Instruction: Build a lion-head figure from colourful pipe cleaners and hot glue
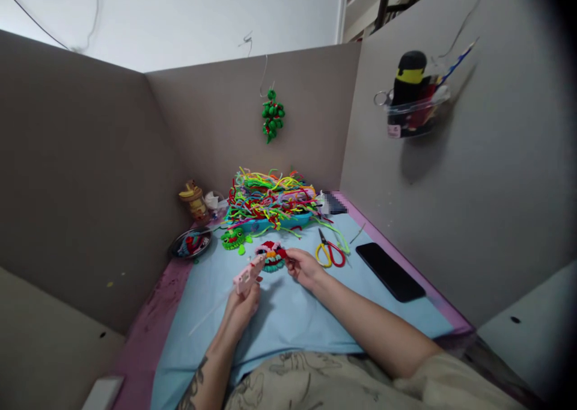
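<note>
Left hand (243, 306) is closed round the small pink plastic glue gun (247, 276), nozzle just beside the red-and-teal fuzzy pipe-cleaner figure (271, 256) on the light blue surface (288, 320). Right hand (303, 267) pinches that figure's edge with my fingertips. I judge the figure shaped and gluing in hand; the green pipe-cleaner figure (234, 238) nearby looks finished, and the tangled multicoloured pipe-cleaner pile (270, 198) lies unused behind

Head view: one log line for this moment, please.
left hand grips glue gun | right hand pinches red craft | scissors, phone on mat
</note>
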`<state>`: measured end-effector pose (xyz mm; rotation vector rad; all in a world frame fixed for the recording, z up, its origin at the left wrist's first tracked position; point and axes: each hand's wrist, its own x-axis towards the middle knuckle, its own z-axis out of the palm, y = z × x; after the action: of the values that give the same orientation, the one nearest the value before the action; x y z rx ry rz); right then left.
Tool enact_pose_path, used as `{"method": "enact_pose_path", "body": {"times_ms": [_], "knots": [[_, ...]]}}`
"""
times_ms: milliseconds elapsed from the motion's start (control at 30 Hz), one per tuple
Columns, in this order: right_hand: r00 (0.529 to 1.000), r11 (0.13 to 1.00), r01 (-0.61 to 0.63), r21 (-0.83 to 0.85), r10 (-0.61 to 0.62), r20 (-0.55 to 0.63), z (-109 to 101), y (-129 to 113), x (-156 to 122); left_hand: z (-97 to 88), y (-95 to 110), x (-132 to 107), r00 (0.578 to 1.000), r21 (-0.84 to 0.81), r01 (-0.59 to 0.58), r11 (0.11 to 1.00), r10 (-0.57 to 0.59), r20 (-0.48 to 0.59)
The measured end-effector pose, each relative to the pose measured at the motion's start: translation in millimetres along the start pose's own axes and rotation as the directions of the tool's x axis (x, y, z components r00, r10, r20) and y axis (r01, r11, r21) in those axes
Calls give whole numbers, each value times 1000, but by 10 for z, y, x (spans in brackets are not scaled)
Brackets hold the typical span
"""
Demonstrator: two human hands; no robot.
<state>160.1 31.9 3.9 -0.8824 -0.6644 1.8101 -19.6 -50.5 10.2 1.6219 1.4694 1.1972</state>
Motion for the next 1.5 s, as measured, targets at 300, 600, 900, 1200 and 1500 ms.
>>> {"method": "enact_pose_path", "body": {"times_ms": [300, 600, 900, 1200, 1500], "knots": [[1000, 1000, -14, 6, 14, 12, -7, 52, 43, 11, -57, -15, 998, 144, -46, 989, 41, 37], [996, 1000, -28, -6, 29, 79, 10, 88, 36, 23, 49, -45, 995, 46, -61, 997, 57, 79], [995, 999, -34, -40, 37, 90, 19, 95, 28, 18, 72, -25, 993, 38, -97, 995, 94, 69], [996, 998, -44, -45, 47, 82, 19, 112, 36, 29, 15, -17, 986, 1, -124, 992, 123, 116], [995, 998, -39, -53, 44, 94, 16, 95, 31, 31, 81, -24, 983, -9, -122, 992, 122, 136]]}}
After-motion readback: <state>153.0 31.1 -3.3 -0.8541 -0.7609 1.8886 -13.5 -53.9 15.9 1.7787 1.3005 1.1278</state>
